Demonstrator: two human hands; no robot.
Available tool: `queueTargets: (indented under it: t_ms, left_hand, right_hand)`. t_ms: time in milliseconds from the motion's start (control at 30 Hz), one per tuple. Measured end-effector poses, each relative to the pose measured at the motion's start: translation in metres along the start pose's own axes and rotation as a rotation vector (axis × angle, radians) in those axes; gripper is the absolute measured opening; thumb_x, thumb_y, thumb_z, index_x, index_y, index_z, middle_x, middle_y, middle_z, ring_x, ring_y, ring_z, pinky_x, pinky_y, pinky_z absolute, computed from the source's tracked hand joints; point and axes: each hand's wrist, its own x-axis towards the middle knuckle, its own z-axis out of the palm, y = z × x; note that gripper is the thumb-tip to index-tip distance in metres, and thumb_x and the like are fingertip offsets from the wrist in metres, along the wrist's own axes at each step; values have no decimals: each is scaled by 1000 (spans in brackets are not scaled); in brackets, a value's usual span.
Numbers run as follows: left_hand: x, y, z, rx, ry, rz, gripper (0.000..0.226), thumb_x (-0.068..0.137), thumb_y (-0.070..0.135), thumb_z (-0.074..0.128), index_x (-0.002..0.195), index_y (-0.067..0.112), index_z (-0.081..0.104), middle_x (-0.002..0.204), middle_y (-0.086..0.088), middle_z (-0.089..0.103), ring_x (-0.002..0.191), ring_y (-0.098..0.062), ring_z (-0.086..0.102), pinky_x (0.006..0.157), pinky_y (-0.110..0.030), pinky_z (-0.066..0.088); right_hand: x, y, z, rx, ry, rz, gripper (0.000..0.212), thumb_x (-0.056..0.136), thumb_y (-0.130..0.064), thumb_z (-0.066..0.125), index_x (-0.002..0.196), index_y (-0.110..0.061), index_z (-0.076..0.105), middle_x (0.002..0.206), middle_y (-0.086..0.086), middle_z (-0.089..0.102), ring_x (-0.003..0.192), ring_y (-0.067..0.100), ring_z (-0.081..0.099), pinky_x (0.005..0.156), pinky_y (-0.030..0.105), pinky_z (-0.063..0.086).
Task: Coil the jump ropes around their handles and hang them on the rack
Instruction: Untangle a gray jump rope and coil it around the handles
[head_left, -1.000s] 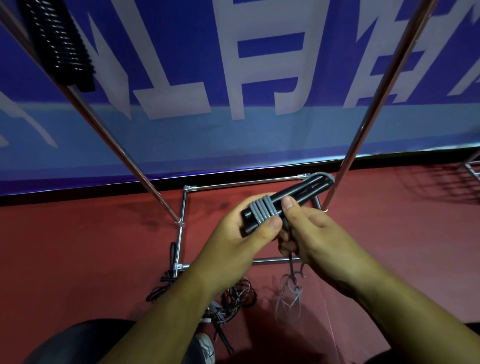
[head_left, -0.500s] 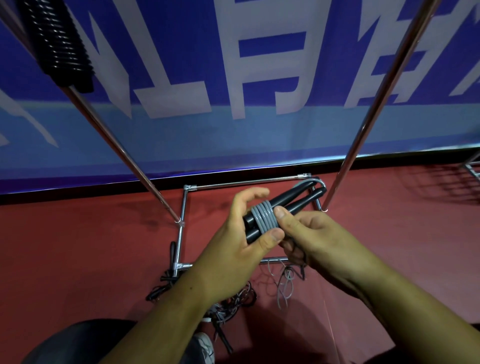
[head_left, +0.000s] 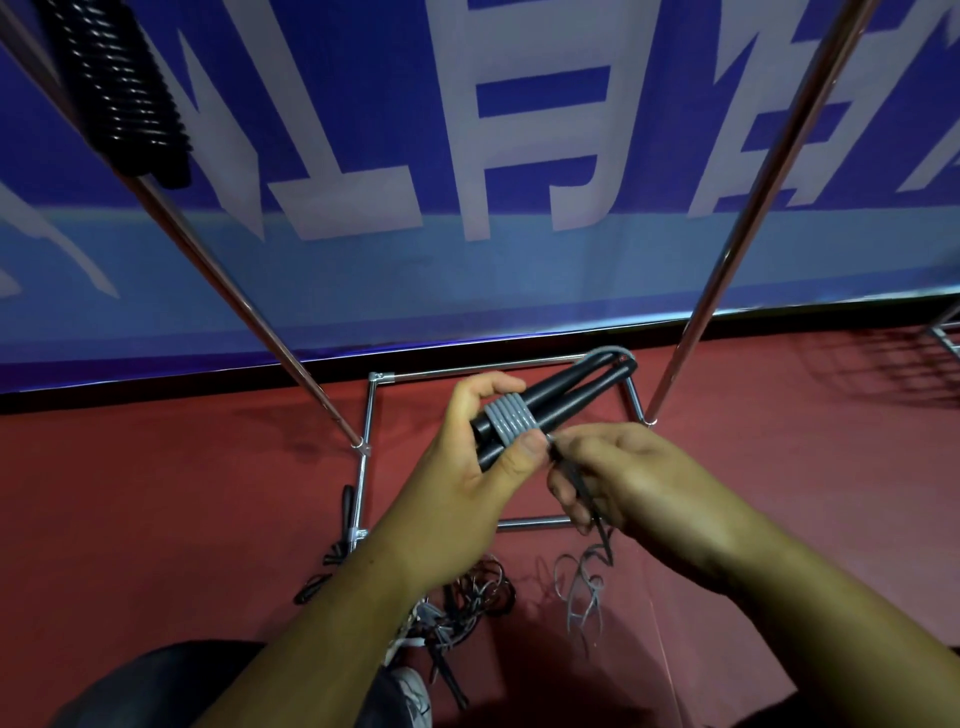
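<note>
Left hand (head_left: 467, 467): grips a pair of black handles (head_left: 566, 400) near their lower ends, with the fingers curled over the far side and the thumb pressed on the near edge of the wraps.

Right hand (head_left: 639, 478): just beside the left, pinching the grey rope (head_left: 511, 418) where it leaves the wraps. The cord runs down through the curled fingers.

Handles: held side by side, tilted up and away to the right. Several turns of grey rope bind them close to the left hand, and a loop of rope joins their far tips.

Loose tail (head_left: 584, 587): hangs from the right hand in slack curls to the red floor (head_left: 156, 493).

Rack (head_left: 748, 218): chrome uprights rise on either side of the hands, with base bars on the floor beneath them.

Black coiled rope (head_left: 124, 93): hangs at the upper left, against the left upright.

Tangled ropes (head_left: 467, 597): a heap on the floor below the left wrist, beside a shoe (head_left: 413, 691).

Blue banner (head_left: 519, 156): stands behind the rack.
</note>
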Motion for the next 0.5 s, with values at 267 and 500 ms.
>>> queueTargets:
  t_ms: [267, 500]
  left_hand:
    - [4, -5, -4, -44, 34, 2, 38, 97, 28, 61, 130, 37, 45, 108, 22, 67, 103, -4, 67, 90, -19, 50]
    - [5, -12, 5, 410, -19, 177, 55, 93, 9, 73, 132, 39, 48, 115, 24, 61, 110, 5, 60, 91, -9, 43]
  right_hand:
    - [-2, -2, 4, -41, 29, -29, 34, 108, -24, 44, 82, -7, 60, 55, 9, 46, 46, 21, 34, 48, 35, 27]
    - [-6, -1, 6, -40, 148, 68, 69, 88, -77, 43, 66, -13, 56, 50, 2, 32, 42, 16, 26, 45, 25, 23]
